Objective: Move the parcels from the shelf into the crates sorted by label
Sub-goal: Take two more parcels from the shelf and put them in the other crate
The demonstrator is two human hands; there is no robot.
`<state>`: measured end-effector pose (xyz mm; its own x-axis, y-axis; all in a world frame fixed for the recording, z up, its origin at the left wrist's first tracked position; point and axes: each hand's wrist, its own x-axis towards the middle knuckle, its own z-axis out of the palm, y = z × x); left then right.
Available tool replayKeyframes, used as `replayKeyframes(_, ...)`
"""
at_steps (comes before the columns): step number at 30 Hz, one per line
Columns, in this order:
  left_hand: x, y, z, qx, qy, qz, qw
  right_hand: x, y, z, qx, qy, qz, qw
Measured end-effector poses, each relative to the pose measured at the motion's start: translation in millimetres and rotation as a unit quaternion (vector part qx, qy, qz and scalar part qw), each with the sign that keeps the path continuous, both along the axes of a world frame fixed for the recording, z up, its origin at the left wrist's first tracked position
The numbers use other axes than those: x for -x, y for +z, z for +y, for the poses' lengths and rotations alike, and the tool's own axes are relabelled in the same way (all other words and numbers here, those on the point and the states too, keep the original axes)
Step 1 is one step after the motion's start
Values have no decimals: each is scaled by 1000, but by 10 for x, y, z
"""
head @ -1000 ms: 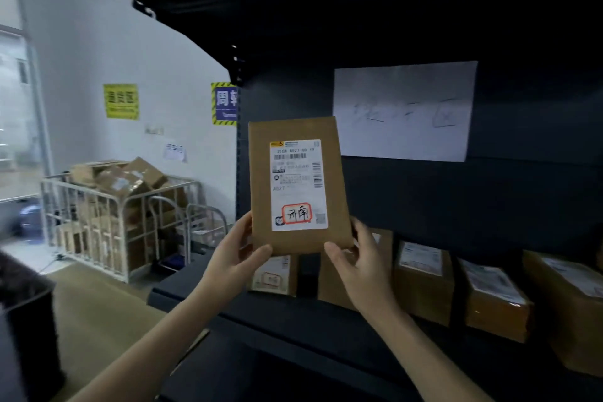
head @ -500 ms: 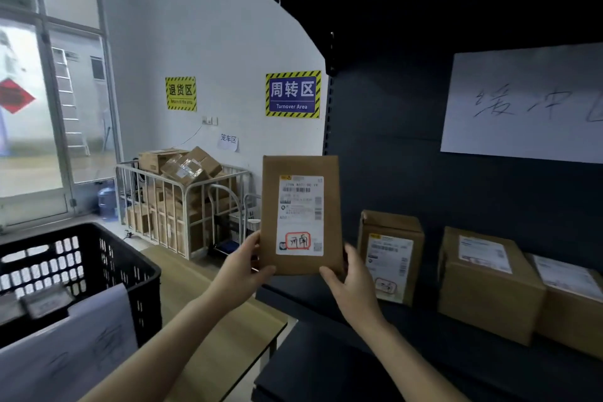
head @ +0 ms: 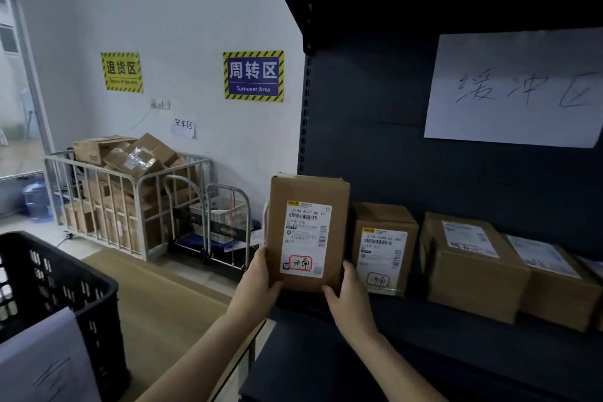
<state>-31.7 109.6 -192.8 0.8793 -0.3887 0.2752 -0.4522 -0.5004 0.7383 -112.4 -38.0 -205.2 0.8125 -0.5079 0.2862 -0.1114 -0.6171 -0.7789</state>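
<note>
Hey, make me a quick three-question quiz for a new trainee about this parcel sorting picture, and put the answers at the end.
1. True or false: the left hand and right hand together hold one parcel upright, with its label facing the camera.
2. Multiple choice: where is the black crate? A) at the lower left of the view, B) on the shelf, C) inside the cage trolley.
3. Fill in: the blue wall sign reads "____ Area".
Key: 1 true; 2 A; 3 Turnover.
</note>
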Motion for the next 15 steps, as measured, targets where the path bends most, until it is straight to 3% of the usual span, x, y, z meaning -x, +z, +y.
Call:
replayKeyframes(9,12,-184,5,-28,13,-24,999,379,-44,-262,150,-23,-19,988)
replayKeyframes(15,-13,-219,-74,-56,49,-47,996,661,5,-660,284,-136,30,949)
